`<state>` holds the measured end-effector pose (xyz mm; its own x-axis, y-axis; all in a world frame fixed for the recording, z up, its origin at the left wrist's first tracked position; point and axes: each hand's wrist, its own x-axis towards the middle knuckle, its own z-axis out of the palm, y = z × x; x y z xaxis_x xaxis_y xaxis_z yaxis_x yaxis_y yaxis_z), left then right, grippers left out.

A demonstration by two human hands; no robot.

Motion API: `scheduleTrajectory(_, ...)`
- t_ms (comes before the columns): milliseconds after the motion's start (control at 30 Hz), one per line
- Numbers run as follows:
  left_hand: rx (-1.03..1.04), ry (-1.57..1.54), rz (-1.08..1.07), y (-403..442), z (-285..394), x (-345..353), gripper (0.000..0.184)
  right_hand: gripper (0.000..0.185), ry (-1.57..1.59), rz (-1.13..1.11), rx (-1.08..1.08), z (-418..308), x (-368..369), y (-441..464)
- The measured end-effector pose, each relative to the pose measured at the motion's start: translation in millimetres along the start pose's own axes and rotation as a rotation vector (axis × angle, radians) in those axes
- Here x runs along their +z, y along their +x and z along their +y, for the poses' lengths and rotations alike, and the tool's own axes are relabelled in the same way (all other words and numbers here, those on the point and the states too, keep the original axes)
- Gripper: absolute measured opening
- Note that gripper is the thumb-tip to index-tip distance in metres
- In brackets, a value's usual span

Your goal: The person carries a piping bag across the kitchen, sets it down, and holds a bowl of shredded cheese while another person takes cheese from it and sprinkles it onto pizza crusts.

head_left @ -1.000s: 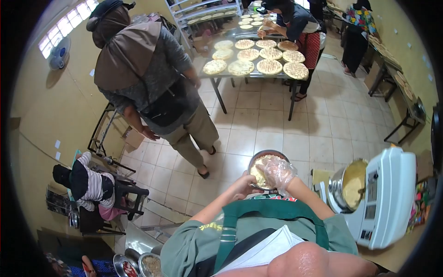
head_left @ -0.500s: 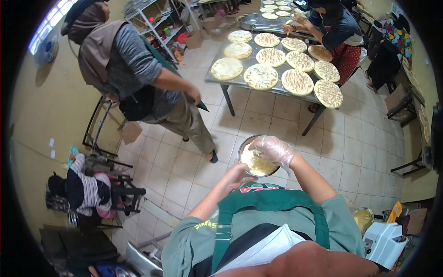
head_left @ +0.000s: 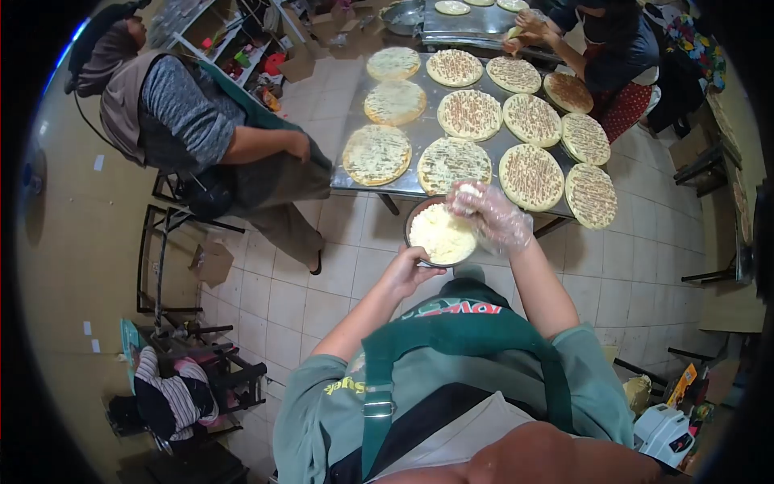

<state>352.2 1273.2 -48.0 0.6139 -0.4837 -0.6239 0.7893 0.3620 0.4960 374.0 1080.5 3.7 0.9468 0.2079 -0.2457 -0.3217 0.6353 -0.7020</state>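
A round bowl (head_left: 416, 211) of pale grated topping (head_left: 440, 232) is in front of my body, at the near edge of the metal table (head_left: 343, 129). My left hand (head_left: 409, 273) grips the bowl's lower rim from the left. Over the bowl's right side is my right hand (head_left: 490, 216) in a clear plastic glove, its fingers closed around some of the pale topping. Several round flat breads lie on the table; the nearest, with dark streaks (head_left: 454, 165), is just beyond the bowl.
A person in a grey top (head_left: 189, 113) stands at the table's left. Another person (head_left: 621, 56) leans over the far right side. Someone in stripes (head_left: 173, 395) sits at lower left. A white machine (head_left: 665, 434) is at lower right, and shelves (head_left: 234, 40) stand behind.
I have come closer to the table, with the bowl now at its edge. My gloved hand has lifted from inside the bowl with topping in it. The person in grey has turned towards the table.
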Motion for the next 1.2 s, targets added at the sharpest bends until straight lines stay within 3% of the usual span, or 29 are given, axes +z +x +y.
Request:
scheduleTrajectory(100,-0.014,-0.05,0.004,29.5,23.7,-5.4,0.048,0.029,0.05,0.057,-0.068,-14.8,-42.9,58.9)
scheduleTrajectory(200,0.022,-0.11,0.029,57.6,45.6,-14.9,0.047,0.028,0.097,0.139,-0.004,-39.0,-95.6,122.5)
scheduleTrajectory(267,0.045,-0.162,0.214,67.9,60.6,-18.0,0.046,0.027,0.069,0.215,0.004,-43.4,-145.3,163.0)
scheduleTrajectory(333,0.08,-0.166,0.257,70.1,79.4,-8.6,0.041,0.029,-1.18,0.164,-0.5,-46.9,-195.9,200.5)
scheduleTrajectory(367,0.092,-0.221,0.293,71.9,86.6,-7.9,0.038,0.029,-1.179,0.161,-0.478,-54.6,-198.4,212.5)
scheduleTrajectory(433,0.141,-0.276,0.349,77.0,97.7,-4.9,0.03,0.026,-0.446,0.414,0.103,-79.1,-185.8,231.4)
scheduleTrajectory(467,0.13,-0.281,0.358,80.5,101.9,-5.1,0.03,0.026,-0.445,0.418,0.118,-86.1,-184.6,240.4)
scheduleTrajectory(533,0.167,-0.317,0.387,86.2,109.1,-6.1,0.031,0.023,-1.147,0.342,0.23,-96.3,-181.3,255.9)
scheduleTrajectory(567,0.158,-0.346,0.391,89.0,112.7,-6.1,0.032,0.02,-1.093,0.379,0.331,-98.3,-174.6,261.2)
scheduleTrajectory(600,0.153,-0.348,0.397,92.1,115.6,-8.0,0.032,0.02,-1.092,0.378,0.339,-96.2,-172.4,270.1)
scheduleTrajectory(667,0.137,-0.365,0.361,96.8,119.9,-13.5,0.034,0.02,-1.543,0.265,0.16,-92.9,-172.8,286.9)
scheduleTrajectory(700,0.13,-0.365,0.366,98.2,122.1,-14.8,0.034,0.02,-1.54,0.265,0.168,-91.8,-179.5,294.2)
scheduleTrajectory(800,0.11,-0.355,0.378,101.6,127.8,-15.5,0.036,0.021,-1.428,0.32,-0.082,-94.9,-193.9,314.7)
scheduleTrajectory(833,0.105,-0.356,0.386,101.8,130.2,-14.5,0.036,0.021,-1.125,0.385,0.195,-102.5,-198.3,319.7)
scheduleTrajectory(867,0.1,-0.357,0.395,101.8,131.6,-14.5,0.036,0.021,-1.125,0.385,0.198,-103.7,-204.1,325.9)
scheduleTrajectory(933,0.093,-0.363,0.393,102.2,132.9,-17.0,0.036,0.018,-1.569,0.503,-0.035,-107.2,-218.3,340.4)
scheduleTrajectory(1000,0.088,-0.373,0.392,101.7,133.0,-18.7,0.036,0.017,-1.592,0.557,-0.028,-113.3,-208.5,349.7)
scheduleTrajectory(1100,0.09,-0.378,0.399,101.1,133.9,-20.3,0.037,0.019,-1.366,0.595,0.013,-112.6,-204.0,365.4)
scheduleTrajectory(1200,0.105,-0.367,0.411,100.2,132.2,-23.7,0.038,0.02,-1.362,0.411,0.001,-106.9,-199.1,372.7)
